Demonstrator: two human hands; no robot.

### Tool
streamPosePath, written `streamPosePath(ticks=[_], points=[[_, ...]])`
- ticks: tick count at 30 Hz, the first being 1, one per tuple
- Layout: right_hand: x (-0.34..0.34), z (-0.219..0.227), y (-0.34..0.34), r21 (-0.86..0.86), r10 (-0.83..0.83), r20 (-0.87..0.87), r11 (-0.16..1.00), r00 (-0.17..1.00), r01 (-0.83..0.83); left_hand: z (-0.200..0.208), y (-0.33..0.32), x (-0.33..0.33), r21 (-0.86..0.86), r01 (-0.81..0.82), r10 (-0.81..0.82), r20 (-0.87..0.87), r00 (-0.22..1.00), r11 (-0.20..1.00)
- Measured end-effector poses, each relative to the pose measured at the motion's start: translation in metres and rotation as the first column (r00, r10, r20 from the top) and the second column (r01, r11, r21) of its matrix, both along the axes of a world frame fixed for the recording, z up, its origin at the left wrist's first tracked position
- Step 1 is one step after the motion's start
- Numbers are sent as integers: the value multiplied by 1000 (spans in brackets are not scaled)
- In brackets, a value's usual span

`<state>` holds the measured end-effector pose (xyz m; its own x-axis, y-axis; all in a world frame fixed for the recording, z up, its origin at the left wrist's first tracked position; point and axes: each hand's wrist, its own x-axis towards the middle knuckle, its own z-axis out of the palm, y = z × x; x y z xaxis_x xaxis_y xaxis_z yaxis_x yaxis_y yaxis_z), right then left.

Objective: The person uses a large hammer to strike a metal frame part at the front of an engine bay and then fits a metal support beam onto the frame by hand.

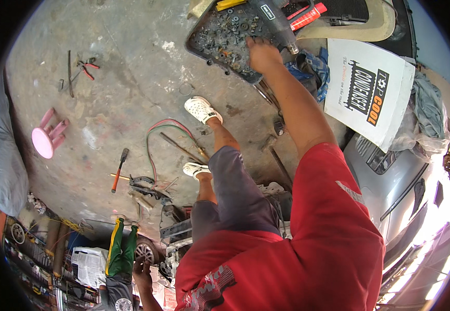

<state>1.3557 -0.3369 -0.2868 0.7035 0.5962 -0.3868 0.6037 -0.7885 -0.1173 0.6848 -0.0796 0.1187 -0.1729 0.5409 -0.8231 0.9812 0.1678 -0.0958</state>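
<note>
My right hand reaches into a dark tray full of loose nuts, washers and bolts. Its fingers are bent down and closed among the hardware; whatever lies between them is hidden. A grey heat gun lies across the tray, right beside that hand, with a red tube next to it. Low on the left, beside my red shirt, my left hand is raised with its fingers curled together. What it holds, if anything, is too small to make out.
On the concrete floor lie red-handled pliers, an orange-handled screwdriver, paired hoses and metal rods. A pink stool is tipped over at left. White board and silver car stand right. Another person is at lower left.
</note>
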Motion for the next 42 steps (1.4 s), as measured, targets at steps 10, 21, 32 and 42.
streamPosePath(ticks=[10, 21, 32, 42], points=[[7, -2, -1, 69, -177, 17, 982, 984, 175, -2, 5, 11, -5, 8, -8, -6, 1000, 1000], [-6, 15, -5, -294, 192, -6, 938, 981, -185, -5, -3, 4, -4, -25, 25, 17, 1000, 1000], [39, 19, 4, -130, -344, -285, 939, 895, 319, -12, 5, 12, 34, 50, -53, 81, 995, 998], [-70, -5, 44, -78, -657, -179, 752, 732, 655, -26, 8, 5, -22, -71, 73, 105, 992, 997]])
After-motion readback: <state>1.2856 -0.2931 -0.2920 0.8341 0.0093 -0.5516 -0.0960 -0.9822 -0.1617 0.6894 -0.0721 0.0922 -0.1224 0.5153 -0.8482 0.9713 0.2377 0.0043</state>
